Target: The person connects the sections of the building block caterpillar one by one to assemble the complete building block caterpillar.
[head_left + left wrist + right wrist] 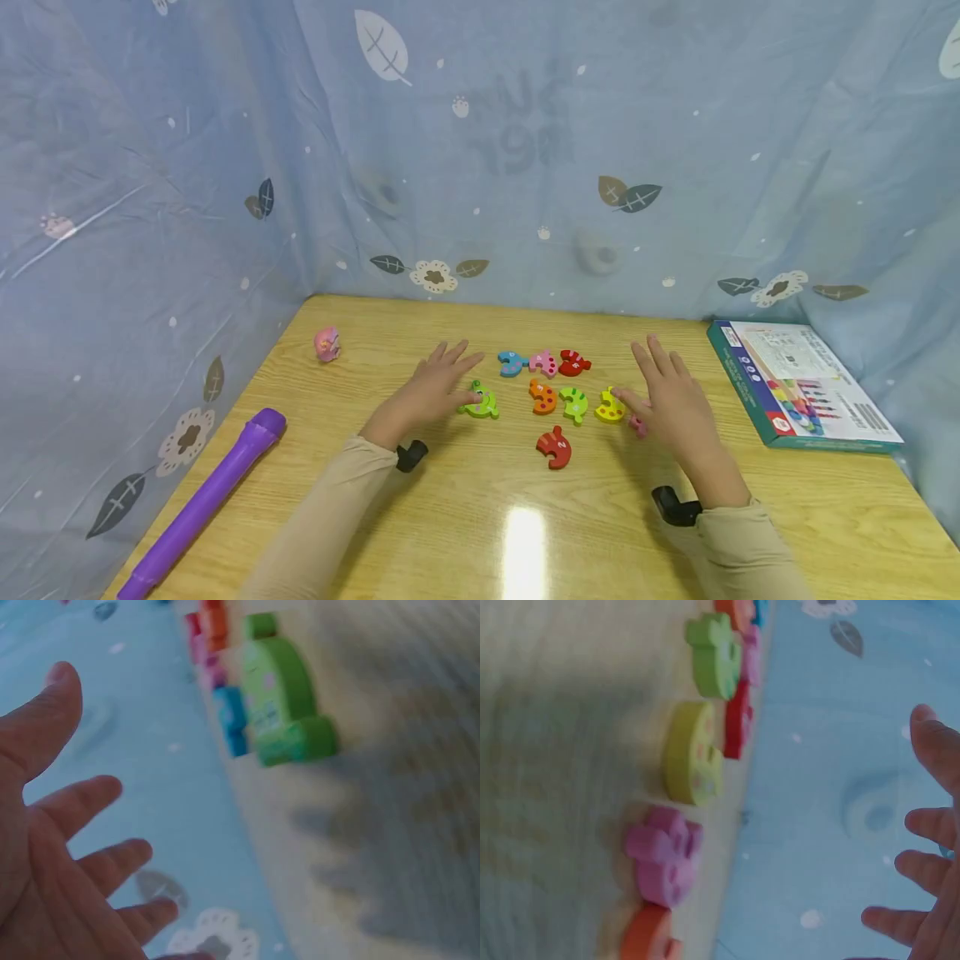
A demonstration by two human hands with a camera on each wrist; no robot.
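Small puzzle pieces with curved notches lie on the wooden table. My left hand hovers with spread fingers, its thumb overlapping the green piece with a face in the head view; the left wrist view shows them apart. Fingers extended, my right hand holds nothing beside the yellow piece and a partly hidden pink piece. An orange piece below it shows only in the right wrist view. Between the hands lie blue, pink, red, orange, light green and striped red pieces.
A boxed set lies at the table's right. Along the left edge stretches a purple stick, with a small pink figure farther back. A blue patterned curtain closes off the back and sides.
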